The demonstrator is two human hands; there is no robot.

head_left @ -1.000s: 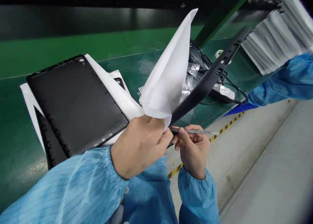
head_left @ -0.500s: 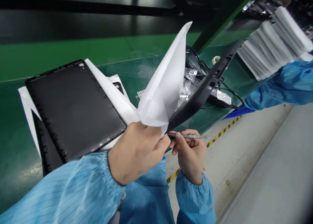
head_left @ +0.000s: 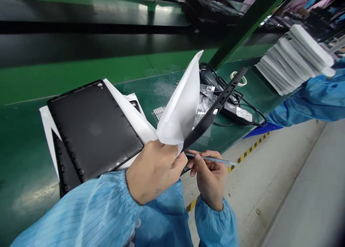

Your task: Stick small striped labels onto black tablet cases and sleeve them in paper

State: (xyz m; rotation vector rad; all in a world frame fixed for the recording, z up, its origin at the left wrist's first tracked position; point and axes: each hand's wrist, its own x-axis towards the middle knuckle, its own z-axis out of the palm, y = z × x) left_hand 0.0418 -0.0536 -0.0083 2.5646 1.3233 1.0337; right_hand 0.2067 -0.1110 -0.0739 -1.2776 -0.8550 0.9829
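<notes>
L hand (head_left: 155,169) clenched: panel (head_left: 212,113), paper (head_left: 180,114); R hand (head_left: 210,176): tweezers (head_left: 217,160)

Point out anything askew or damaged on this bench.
The stacked black covers on the green bench lie askew: the top one is twisted off the lower one, with white sheets sticking out. The held cover, in the left hand, shows no damage.

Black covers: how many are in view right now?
3. Top cover: on the stack on the table. Lower cover: poking out beneath it, under paper. Held cover: edge-on in the left hand. More may be hidden in the stack.
</notes>
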